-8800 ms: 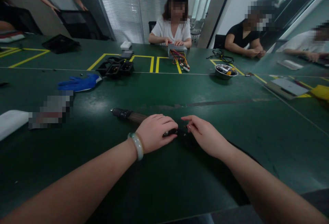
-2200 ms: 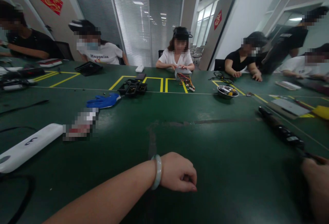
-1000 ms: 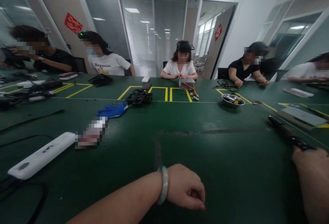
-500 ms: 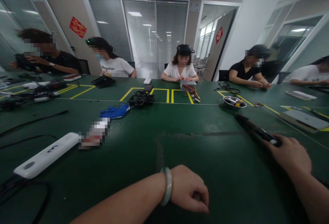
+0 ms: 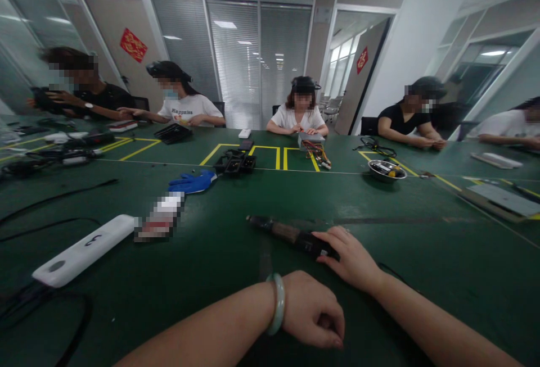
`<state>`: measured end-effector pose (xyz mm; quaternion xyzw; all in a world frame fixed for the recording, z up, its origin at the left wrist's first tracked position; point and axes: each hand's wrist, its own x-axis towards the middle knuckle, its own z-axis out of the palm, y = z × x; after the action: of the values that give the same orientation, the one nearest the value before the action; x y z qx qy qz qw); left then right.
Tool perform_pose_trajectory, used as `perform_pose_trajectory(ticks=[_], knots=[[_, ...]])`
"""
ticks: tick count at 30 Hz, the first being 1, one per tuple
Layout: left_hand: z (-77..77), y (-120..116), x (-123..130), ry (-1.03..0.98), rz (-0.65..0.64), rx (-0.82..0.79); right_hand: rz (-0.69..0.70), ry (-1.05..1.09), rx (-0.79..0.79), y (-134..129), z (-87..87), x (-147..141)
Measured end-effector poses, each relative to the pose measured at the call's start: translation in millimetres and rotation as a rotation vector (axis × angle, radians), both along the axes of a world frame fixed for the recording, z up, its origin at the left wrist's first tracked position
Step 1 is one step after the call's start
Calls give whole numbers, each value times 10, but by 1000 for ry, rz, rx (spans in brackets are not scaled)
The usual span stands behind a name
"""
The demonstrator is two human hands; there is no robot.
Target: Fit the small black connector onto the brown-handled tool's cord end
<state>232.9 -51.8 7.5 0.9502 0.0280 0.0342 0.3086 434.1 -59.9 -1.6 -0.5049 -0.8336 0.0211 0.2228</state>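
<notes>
My right hand (image 5: 350,257) is closed around the rear of a black electric screwdriver (image 5: 287,233), a long slim body that lies almost level over the green table. Its narrow tip points left, and a thin dark cord shows behind my wrist. My left hand (image 5: 312,312), wearing a pale green bangle (image 5: 277,304) at the wrist, rests close to the table with its fingers curled in loosely. Nothing shows inside that curl. The left hand is nearer to me than the screwdriver and apart from it.
On the left lie a white power bank-like bar (image 5: 86,250) marked 3, a blue glove (image 5: 193,182) and black cables (image 5: 46,201). Black trays (image 5: 235,162) and a metal bowl (image 5: 387,171) of small parts stand farther off. Several people sit across the table (image 5: 202,277).
My right hand has swung the screwdriver from the right side to the middle of the table, its tip now pointing left. My left hand has stayed in place.
</notes>
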Motion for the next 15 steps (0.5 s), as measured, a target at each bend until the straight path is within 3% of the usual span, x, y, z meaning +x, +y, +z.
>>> perform_pose_trajectory(ticks=[4,8,12,15], knots=[[-58,4,-16,-37,-24,-28,147,29,-87,-15,46,-409],[-86,10,-33,-59,-36,-48,172,21,-133,1,89,-539],[-64,11,-38,-49,-36,-60,99,-59,-122,-69,155,-438],[-33,19,-46,-36,-33,-72,-113,-112,-97,-135,184,-214]])
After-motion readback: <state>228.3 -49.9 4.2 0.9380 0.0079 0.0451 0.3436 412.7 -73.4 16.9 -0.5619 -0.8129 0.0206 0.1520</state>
